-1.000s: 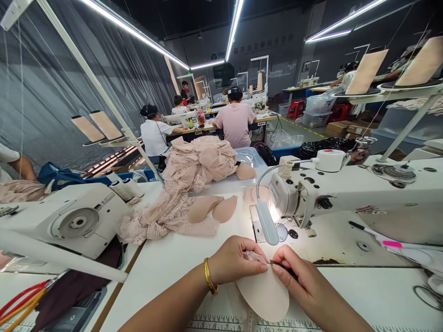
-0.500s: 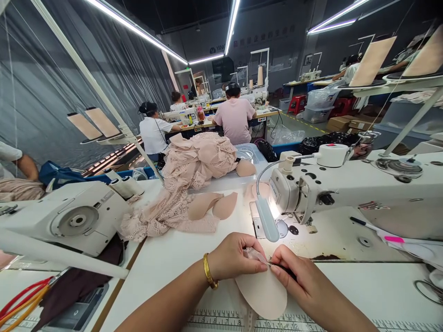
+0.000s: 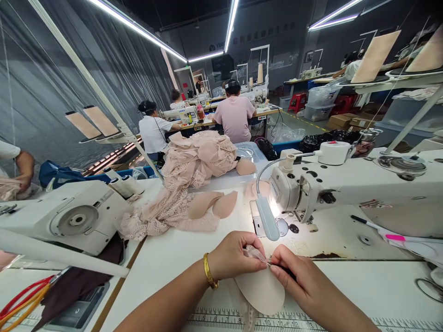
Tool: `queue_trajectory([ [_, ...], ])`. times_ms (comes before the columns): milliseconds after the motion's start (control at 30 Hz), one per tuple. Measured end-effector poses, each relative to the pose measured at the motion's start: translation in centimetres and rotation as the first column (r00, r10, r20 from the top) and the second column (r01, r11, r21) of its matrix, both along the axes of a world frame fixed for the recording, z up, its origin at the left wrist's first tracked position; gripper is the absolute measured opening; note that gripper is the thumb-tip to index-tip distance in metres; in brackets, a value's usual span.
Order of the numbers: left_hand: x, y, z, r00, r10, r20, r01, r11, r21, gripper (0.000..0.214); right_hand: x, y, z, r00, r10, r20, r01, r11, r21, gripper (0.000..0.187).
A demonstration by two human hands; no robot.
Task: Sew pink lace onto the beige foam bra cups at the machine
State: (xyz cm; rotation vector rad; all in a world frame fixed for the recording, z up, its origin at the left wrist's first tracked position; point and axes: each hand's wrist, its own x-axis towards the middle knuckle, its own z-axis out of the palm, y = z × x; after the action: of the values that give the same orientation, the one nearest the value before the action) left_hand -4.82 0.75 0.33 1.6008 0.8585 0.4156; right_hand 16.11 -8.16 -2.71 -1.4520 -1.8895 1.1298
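Note:
My left hand (image 3: 238, 256), with a gold bangle (image 3: 209, 271) on its wrist, is closed in a pinch on a beige bra cup (image 3: 261, 291). Some sheer lace edging shows between the fingers, and a narrow strip of it hangs below. Close beside it, my right hand (image 3: 292, 272) grips a slim dark tool (image 3: 288, 273) whose thin tip meets the fabric at the left fingertips. Most of that tool is hidden in the palm, so its kind is unclear. Under both hands runs a ruler scale (image 3: 221, 319) along the table's near edge.
A white sewing machine (image 3: 346, 184) with a small lamp (image 3: 267, 219) stands to the right. Beige lace garments (image 3: 200, 159) and loose cups (image 3: 224, 205) lie ahead. Orange-red handled scissors (image 3: 26, 297) and another machine (image 3: 79, 216) are at left. Several people sit at machines beyond.
The bra cup's lower edge has shifted slightly up and left. Both hands keep nearly the same place and grip.

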Motion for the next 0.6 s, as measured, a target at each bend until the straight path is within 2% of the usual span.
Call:
queue_trajectory([
  [600,0.08,-0.23,0.0,1.0,0.001,-0.002,-0.001,1.0,0.001,0.016,-0.17,-0.15,-0.37,1.0,-0.019,0.022,0.018,0.999,0.047,0.034],
])
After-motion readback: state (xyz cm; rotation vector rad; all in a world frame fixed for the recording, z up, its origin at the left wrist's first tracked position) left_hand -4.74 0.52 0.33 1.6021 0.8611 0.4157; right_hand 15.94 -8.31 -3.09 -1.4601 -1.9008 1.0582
